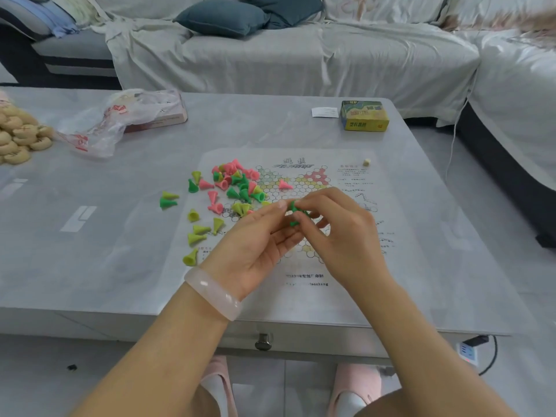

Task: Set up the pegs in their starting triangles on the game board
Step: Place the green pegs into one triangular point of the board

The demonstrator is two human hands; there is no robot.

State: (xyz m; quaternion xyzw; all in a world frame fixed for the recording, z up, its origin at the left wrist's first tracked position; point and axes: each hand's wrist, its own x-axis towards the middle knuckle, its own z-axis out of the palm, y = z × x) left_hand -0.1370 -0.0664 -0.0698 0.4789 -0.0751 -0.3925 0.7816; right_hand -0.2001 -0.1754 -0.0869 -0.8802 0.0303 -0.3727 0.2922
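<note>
Hands: left hand (258, 242) and right hand (337, 227) both pinch green pegs (296, 209); I'd split them before touching the board (298, 182).

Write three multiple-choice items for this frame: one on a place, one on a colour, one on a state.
1. Where does the yellow box stand?
A. far right of the table
B. on the game board
C. on the sofa

2. What colour are the pegs held in the hands?
A. pink
B. dark green
C. blue

3. How do most loose pegs lie?
A. upright in the triangles
B. scattered, mostly tipped over
C. inside the plastic bag

Key: 1 A, the box sits beyond the game board, near the far edge. 2 B, green pegs show between the left hand and right hand. 3 B, they are strewn over the board's left part and the table.
</note>
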